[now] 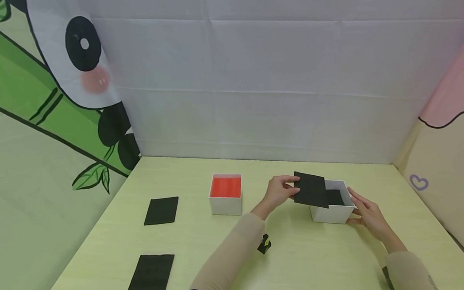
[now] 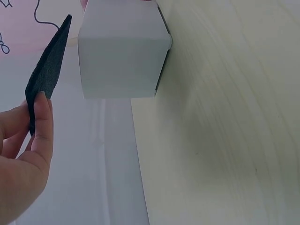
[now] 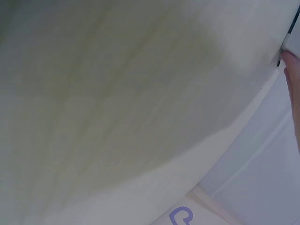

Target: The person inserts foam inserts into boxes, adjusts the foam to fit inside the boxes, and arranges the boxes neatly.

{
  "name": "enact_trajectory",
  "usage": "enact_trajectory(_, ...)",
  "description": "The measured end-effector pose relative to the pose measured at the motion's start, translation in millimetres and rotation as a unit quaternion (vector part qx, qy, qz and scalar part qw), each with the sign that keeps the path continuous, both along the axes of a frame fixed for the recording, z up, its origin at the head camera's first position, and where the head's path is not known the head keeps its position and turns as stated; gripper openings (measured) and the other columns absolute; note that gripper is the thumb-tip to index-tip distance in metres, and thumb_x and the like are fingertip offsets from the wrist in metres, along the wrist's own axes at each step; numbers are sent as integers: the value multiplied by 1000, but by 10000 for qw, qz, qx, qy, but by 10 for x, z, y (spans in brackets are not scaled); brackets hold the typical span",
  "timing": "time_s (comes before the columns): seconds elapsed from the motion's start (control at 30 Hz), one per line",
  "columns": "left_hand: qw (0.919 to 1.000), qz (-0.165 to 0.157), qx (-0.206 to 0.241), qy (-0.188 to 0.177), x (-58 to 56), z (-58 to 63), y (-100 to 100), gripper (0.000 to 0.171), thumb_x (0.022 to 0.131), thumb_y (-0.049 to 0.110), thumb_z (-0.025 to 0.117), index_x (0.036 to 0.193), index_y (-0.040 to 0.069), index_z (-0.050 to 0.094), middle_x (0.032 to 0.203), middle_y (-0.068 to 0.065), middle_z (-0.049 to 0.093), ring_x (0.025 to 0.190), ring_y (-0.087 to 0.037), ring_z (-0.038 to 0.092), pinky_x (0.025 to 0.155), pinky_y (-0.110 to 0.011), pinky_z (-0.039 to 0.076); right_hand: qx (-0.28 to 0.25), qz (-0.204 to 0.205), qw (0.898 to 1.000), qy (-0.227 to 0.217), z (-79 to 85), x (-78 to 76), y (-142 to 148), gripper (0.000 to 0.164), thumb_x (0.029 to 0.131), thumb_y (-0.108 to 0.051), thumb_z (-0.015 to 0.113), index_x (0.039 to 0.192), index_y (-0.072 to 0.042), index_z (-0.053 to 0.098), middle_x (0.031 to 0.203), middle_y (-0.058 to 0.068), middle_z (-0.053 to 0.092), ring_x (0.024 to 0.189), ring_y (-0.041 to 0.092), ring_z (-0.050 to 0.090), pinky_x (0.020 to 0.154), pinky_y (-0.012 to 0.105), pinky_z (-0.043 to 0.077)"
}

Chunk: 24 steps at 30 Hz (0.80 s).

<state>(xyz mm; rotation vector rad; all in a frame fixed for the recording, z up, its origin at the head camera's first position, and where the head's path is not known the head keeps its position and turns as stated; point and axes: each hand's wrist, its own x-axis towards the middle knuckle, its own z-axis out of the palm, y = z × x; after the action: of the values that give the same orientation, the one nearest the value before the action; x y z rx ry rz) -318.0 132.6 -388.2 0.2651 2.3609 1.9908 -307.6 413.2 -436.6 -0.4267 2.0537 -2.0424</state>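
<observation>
My left hand [image 1: 278, 191] pinches a thin black felt square [image 1: 310, 190] by its left edge, thumb on one face and fingers on the other. In the left wrist view the felt [image 2: 49, 65] stands almost edge-on and slightly bent above the fingertips. It overlaps the left part of an open white box [image 1: 328, 215] in the head view, and inside the box some black [image 1: 335, 197] shows. My right hand [image 1: 368, 216] holds this box at its right side, fingers spread from the rim down to the front corner. Only part of that hand [image 3: 293, 75] enters the right wrist view.
Left of the hands stands another white box [image 1: 226, 206] with a red inside. Two black squares [image 1: 161, 210] [image 1: 150, 276] lie flat on the left of the pale table [image 1: 199, 262]. A white cloth backdrop [image 1: 253, 95] hangs behind the table, with printed cloth at both sides.
</observation>
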Motion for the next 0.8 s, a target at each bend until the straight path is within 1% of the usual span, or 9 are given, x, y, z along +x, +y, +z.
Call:
enact_trajectory(0.13, 10000, 49, -27, 2, -32, -5, 73, 31, 78, -1, 65, 109, 2, 64, 92, -8, 65, 59, -14, 62, 59, -31, 50, -137, 22, 9999, -11, 5, 5, -13, 47, 97, -16, 38, 140, -8, 21, 109, -21, 50, 85, 10, 61, 65, 41, 50)
enact_trajectory(0.3, 9999, 95, -84, -8, -78, -22, 157, 31, 78, -1, 66, 108, 2, 64, 93, -7, 65, 57, -14, 61, 55, -27, 49, -307, 95, 9995, 39, 3, 6, -19, 45, 97, -13, 37, 140, -8, 22, 110, -20, 52, 85, 11, 61, 64, 41, 50)
enact_trajectory(0.47, 9995, 136, -273, -76, -113, -30, 244, 31, 77, 0, 67, 108, 2, 65, 94, -6, 65, 54, -13, 60, 51, -24, 48, -328, 134, 9994, 37, 8, 1, -16, 45, 97, -12, 36, 140, -7, 23, 111, -21, 51, 85, 12, 62, 64, 40, 50)
enact_trajectory(0.63, 9989, 189, -424, -105, -137, -25, 328, 32, 77, 0, 67, 108, 2, 64, 97, -7, 65, 51, -12, 59, 53, -25, 49, -273, 137, 9995, -3, 9, -1, -10, 45, 97, -13, 37, 140, -8, 23, 112, -21, 50, 86, 12, 61, 65, 41, 49)
enact_trajectory(0.7, 9989, 205, -411, -96, -145, -28, 352, 32, 77, -1, 67, 109, 1, 64, 98, -8, 65, 49, -13, 59, 55, -28, 50, -159, 101, 9998, -21, 11, -2, -9, 46, 97, -15, 38, 140, -8, 21, 117, -18, 47, 87, 11, 61, 66, 41, 49)
enact_trajectory(0.8, 9991, 227, -333, -109, -150, -31, 383, 33, 77, -1, 67, 109, 0, 63, 98, -10, 65, 49, -14, 59, 54, -28, 50, 28, 45, 10000, -52, 24, -1, -14, 48, 97, -18, 38, 140, -7, 20, 124, -10, 43, 88, 10, 61, 67, 41, 49)
